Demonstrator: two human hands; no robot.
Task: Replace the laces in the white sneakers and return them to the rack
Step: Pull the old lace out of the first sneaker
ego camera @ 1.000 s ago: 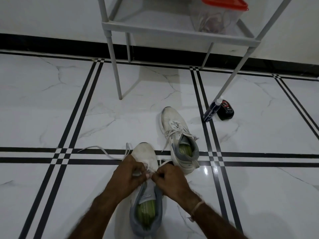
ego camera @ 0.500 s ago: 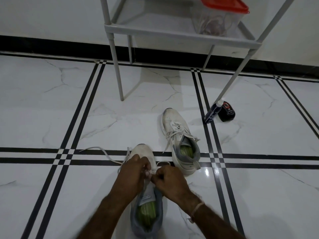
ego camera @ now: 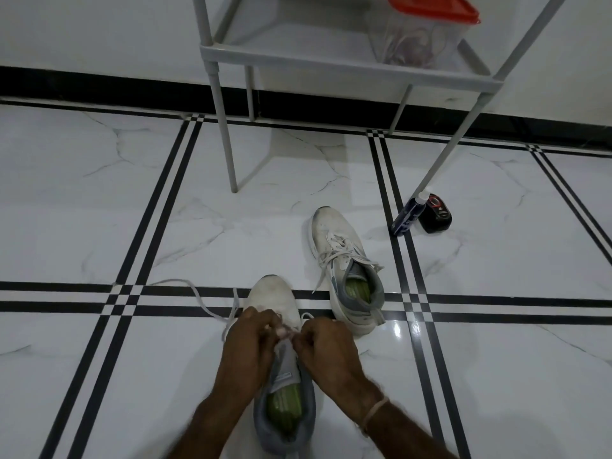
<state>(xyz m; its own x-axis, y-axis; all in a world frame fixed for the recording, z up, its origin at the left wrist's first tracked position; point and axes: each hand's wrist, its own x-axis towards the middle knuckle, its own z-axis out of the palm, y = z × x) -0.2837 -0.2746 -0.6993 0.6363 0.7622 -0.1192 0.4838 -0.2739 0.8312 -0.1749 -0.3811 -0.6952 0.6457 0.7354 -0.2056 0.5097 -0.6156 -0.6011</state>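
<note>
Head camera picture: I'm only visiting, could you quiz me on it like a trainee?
1. True or false: the left hand and right hand both pinch the lace of the near sneaker.
2. What sits beside the rack leg? A) a brush B) a dark bottle and small black object C) a sock
3. Fill in: the container on the rack has a ____ lid.
Key: 1 true; 2 B; 3 red.

Cut off at top edge: rack and red-lidded container, contents blurred. Hidden at lower centre: eyelets of near sneaker. Too small to read: bottle label.
</note>
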